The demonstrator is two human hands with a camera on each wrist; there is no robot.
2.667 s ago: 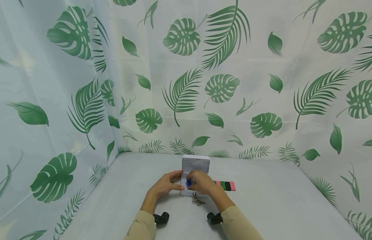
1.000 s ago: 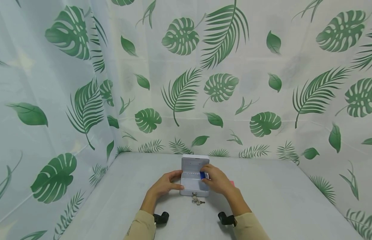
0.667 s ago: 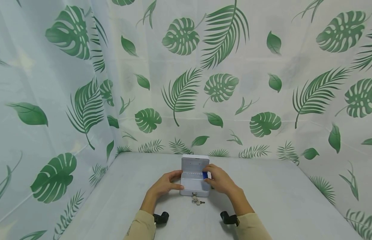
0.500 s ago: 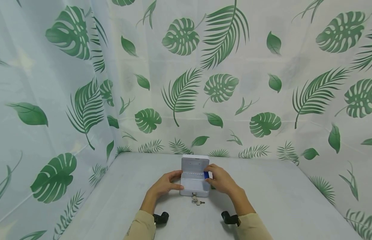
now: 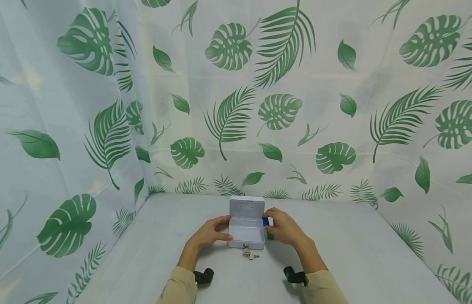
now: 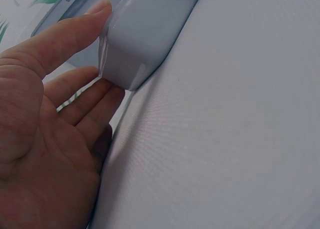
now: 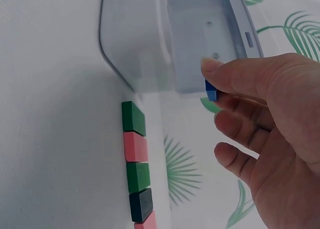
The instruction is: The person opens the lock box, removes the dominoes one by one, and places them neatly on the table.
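Observation:
A pale grey cash box (image 5: 246, 233) stands on the table with its lid up and its inside bare. My left hand (image 5: 207, 233) holds the box's left side, its thumb near the front corner and its fingers toward the back. Between the thumb and index finger of my right hand (image 5: 286, 228) is a blue block (image 7: 211, 91), raised just off the box's right side. Beneath that hand a row of blocks runs along the table: a green block (image 7: 133, 118), a pink block (image 7: 136, 146), another green one, a black block (image 7: 141, 205) and a second pink one.
Small metal keys (image 5: 252, 256) hang from the lock at the box's front. A white cloth covers the table (image 5: 342, 253). Behind and to the left hang leaf-printed curtains (image 5: 224, 122).
My right hand has carried the blue block from inside the box, over its right wall, to the outside above the block row. My left hand has stayed at the box's left side.

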